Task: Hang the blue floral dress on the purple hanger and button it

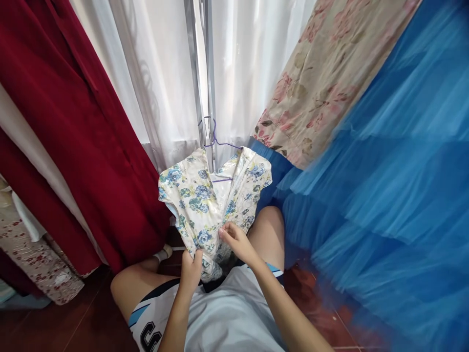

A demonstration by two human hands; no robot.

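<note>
A white short-sleeved garment (200,205) with blue flowers hangs in front of me on a purple wire hanger (227,143). Its front parts in a deep V, and the lower end bunches near my lap. With closed fingers, my left hand (191,266) grips the garment's lower left edge. At the front edge below the neckline, my right hand (236,239) pinches the cloth between thumb and fingers. Folds of fabric hide part of the grip of each hand.
A metal stand (205,73) rises behind the hanger, before white curtains (252,58). Dark red cloth (84,137) hangs at left. Floral cloth (311,93) and a blue tulle dress (395,195) hang at right, close to my knee. Red tiles (84,318) cover the floor.
</note>
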